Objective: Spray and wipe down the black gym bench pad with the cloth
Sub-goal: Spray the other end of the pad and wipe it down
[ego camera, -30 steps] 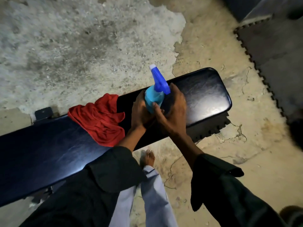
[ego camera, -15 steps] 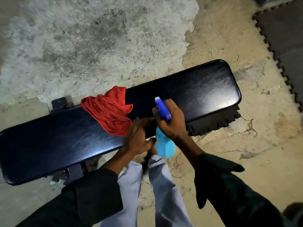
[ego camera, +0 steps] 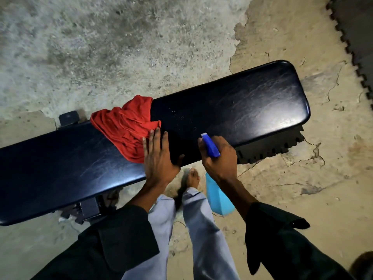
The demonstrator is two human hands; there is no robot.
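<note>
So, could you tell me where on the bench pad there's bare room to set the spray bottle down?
The bench pad is bare from the spray bottle in the right hand to its rounded far end, and again left of the red cloth. The middle is crowded: the left hand lies flat beside the cloth.

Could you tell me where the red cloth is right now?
The red cloth lies crumpled on the black bench pad, just beside the left hand's fingertips.

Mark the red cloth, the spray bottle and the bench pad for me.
Crumpled red cloth [ego camera: 126,126], head view, middle folds.
Light blue plastic spray bottle [ego camera: 219,199], head view, body.
Black padded gym bench pad [ego camera: 252,102], head view, bare top.
</note>
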